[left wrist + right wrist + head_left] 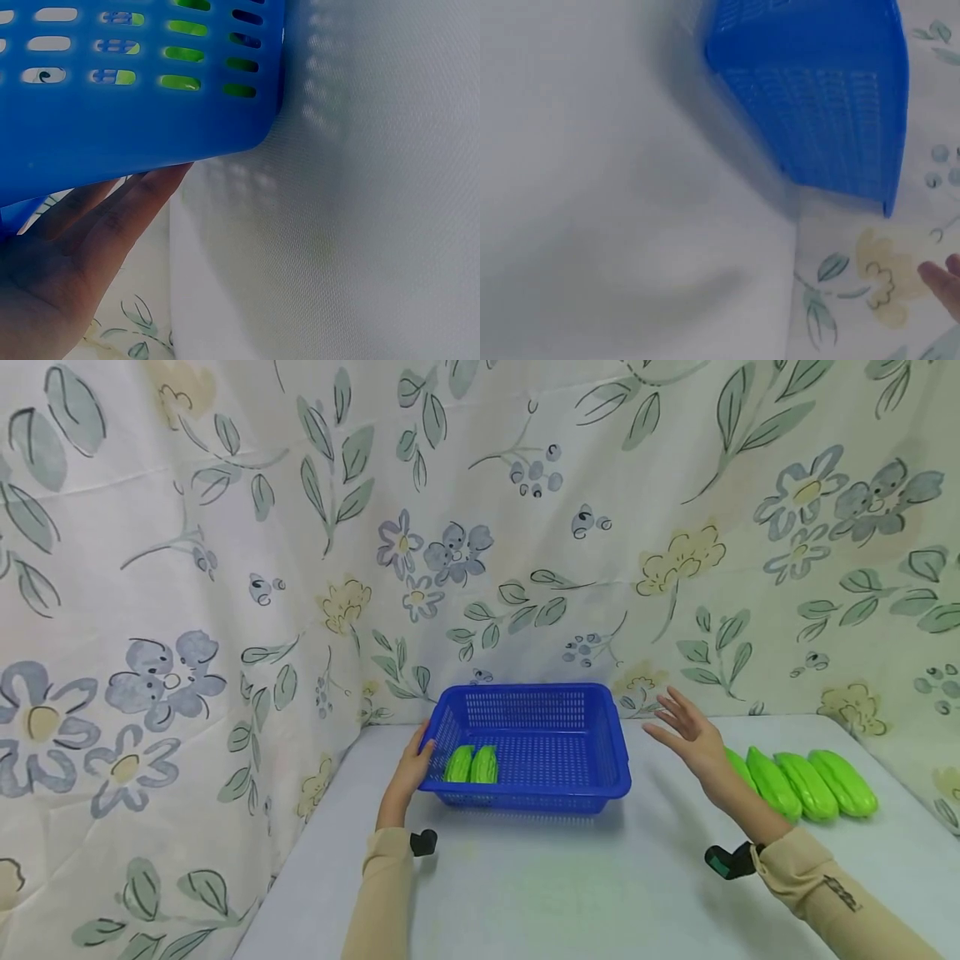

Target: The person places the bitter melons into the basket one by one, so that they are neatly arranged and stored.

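Note:
A blue plastic basket (525, 789) with slotted walls stands on the table. Two bright green bitter gourds (472, 765) lie side by side in its left part. At the basket's left side, my left hand (408, 772) holds the rim, thumb at the edge and fingers along the outer wall. The left wrist view shows those fingers (127, 217) against the blue plastic, partly hidden by it. My right hand (693, 743) is raised to the right of the basket, apart from it, fingers spread and holding nothing. Only its fingertips (945, 285) show in the right wrist view.
Several more green bitter gourds (810, 785) lie in a row on the right of the white table (525, 893), partly behind the right forearm. A flowered curtain (525, 527) hangs behind the table and along its left side.

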### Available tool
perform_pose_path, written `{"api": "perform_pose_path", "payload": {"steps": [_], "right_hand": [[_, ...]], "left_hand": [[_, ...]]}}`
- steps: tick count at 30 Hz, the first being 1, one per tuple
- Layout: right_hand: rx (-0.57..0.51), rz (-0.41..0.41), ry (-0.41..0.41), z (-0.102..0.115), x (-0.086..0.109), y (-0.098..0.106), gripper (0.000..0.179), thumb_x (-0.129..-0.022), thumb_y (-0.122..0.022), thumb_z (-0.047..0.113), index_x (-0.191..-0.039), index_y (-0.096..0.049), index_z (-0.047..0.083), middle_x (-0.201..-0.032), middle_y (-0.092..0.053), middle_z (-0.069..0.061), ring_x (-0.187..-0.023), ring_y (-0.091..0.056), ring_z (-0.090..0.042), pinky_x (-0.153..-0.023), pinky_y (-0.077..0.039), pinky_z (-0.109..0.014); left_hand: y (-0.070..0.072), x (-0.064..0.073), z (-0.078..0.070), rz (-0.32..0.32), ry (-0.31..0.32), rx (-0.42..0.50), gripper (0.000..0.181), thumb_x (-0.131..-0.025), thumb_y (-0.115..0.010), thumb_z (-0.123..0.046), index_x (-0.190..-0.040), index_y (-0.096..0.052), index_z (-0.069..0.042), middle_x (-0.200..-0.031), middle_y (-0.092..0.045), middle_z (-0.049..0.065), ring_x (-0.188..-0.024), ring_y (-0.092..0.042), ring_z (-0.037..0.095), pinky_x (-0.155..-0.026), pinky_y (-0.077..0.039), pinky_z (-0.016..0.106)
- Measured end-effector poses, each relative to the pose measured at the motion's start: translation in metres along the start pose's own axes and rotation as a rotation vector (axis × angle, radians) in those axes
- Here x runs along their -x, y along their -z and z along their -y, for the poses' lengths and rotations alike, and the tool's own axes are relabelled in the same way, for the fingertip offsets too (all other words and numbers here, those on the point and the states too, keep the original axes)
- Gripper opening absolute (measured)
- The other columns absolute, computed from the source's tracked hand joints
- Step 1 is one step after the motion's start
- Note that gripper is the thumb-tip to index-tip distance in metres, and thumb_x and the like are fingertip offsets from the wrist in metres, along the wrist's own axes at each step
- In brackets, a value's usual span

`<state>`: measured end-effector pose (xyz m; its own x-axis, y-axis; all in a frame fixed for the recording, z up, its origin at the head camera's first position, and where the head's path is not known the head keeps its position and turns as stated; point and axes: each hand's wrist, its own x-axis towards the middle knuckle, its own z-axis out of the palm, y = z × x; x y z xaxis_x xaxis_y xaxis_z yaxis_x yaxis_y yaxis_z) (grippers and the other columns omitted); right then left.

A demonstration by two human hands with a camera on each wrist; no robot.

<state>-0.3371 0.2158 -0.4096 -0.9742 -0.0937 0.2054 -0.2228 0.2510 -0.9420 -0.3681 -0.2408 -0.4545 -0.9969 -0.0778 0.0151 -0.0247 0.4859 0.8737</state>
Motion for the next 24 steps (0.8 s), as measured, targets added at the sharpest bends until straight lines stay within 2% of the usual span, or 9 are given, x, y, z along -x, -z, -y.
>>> {"api": "perform_pose_path", "payload": {"steps": [4,6,8,11,16,17,19,21,24], "right_hand": [[0.066,-0.043,-0.007,-0.005,0.001,0.009,0.082,-0.096,-0.062,0.037,-0.157,-0.008,0.034,-0.162,-0.024,-0.015,-0.145,-0.031,-0.040,-0.112,-0.033,-0.059],[0.089,-0.067,-0.007,-0.009,0.001,0.014,0.081,-0.095,-0.062,0.037,-0.157,-0.009,0.034,-0.161,-0.026,-0.016,-0.144,-0.034,-0.039,-0.113,-0.041,-0.040],[0.093,-0.090,-0.010,-0.014,0.001,0.018,0.081,-0.095,-0.062,0.037,-0.157,-0.010,0.033,-0.161,-0.027,-0.016,-0.143,-0.035,-0.038,-0.105,-0.046,-0.020],[0.087,-0.123,-0.013,-0.023,0.002,0.025,0.080,-0.096,-0.062,0.034,-0.157,-0.011,0.032,-0.161,-0.026,-0.017,-0.143,-0.036,-0.035,-0.087,-0.042,0.000],[0.123,-0.166,-0.043,-0.038,0.005,0.036,0.082,-0.096,-0.062,0.034,-0.158,-0.010,0.026,-0.161,-0.024,-0.018,-0.145,-0.035,-0.032,-0.085,-0.040,0.002],[0.136,-0.173,-0.051,-0.040,0.006,0.038,0.083,-0.096,-0.062,0.035,-0.158,-0.009,0.025,-0.161,-0.024,-0.019,-0.145,-0.033,-0.033,-0.089,-0.040,0.001],[0.148,-0.180,-0.068,-0.045,0.007,0.042,0.085,-0.095,-0.062,0.037,-0.158,-0.007,0.022,-0.161,-0.021,-0.020,-0.146,-0.029,-0.037,-0.104,-0.038,-0.007],[0.149,-0.195,-0.071,-0.049,0.009,0.044,0.086,-0.095,-0.062,0.036,-0.158,-0.006,0.017,-0.161,-0.019,-0.023,-0.146,-0.024,-0.042,-0.118,-0.032,-0.027],[0.148,-0.220,-0.073,-0.055,0.011,0.049,0.087,-0.096,-0.061,0.035,-0.158,-0.005,0.011,-0.160,-0.016,-0.027,-0.145,-0.020,-0.047,-0.118,-0.020,-0.058]], "left_hand": [[0.000,0.000,0.000,-0.001,0.000,-0.010,0.055,-0.107,-0.035,-0.027,-0.158,-0.017,-0.018,-0.163,-0.016,0.017,-0.149,-0.016,0.045,-0.118,-0.016,0.065],[0.001,0.000,-0.002,-0.002,0.002,-0.012,0.055,-0.107,-0.035,-0.027,-0.158,-0.017,-0.018,-0.163,-0.016,0.018,-0.149,-0.015,0.045,-0.118,-0.016,0.065],[0.001,0.000,-0.003,-0.002,0.005,-0.011,0.055,-0.107,-0.035,-0.028,-0.158,-0.017,-0.019,-0.164,-0.015,0.018,-0.149,-0.015,0.045,-0.118,-0.016,0.064],[0.000,0.000,-0.003,-0.002,0.004,-0.008,0.055,-0.107,-0.035,-0.027,-0.158,-0.017,-0.018,-0.163,-0.015,0.018,-0.149,-0.015,0.045,-0.118,-0.016,0.065],[-0.001,0.001,-0.001,-0.003,0.013,-0.002,0.054,-0.107,-0.035,-0.026,-0.157,-0.017,-0.018,-0.163,-0.016,0.018,-0.149,-0.016,0.045,-0.118,-0.016,0.065],[-0.002,0.002,-0.001,-0.004,0.015,-0.001,0.054,-0.107,-0.035,-0.026,-0.157,-0.018,-0.017,-0.163,-0.017,0.018,-0.149,-0.016,0.045,-0.117,-0.016,0.065],[-0.002,0.002,-0.001,-0.005,0.019,-0.002,0.054,-0.107,-0.035,-0.025,-0.157,-0.018,-0.017,-0.163,-0.017,0.018,-0.149,-0.016,0.046,-0.117,-0.017,0.066],[-0.001,0.002,-0.001,-0.005,0.018,-0.004,0.054,-0.107,-0.035,-0.026,-0.157,-0.018,-0.017,-0.163,-0.017,0.018,-0.149,-0.016,0.046,-0.117,-0.017,0.067],[0.000,0.002,-0.001,-0.005,0.015,-0.005,0.054,-0.107,-0.035,-0.027,-0.157,-0.017,-0.018,-0.163,-0.016,0.018,-0.149,-0.016,0.046,-0.117,-0.017,0.067]]}}
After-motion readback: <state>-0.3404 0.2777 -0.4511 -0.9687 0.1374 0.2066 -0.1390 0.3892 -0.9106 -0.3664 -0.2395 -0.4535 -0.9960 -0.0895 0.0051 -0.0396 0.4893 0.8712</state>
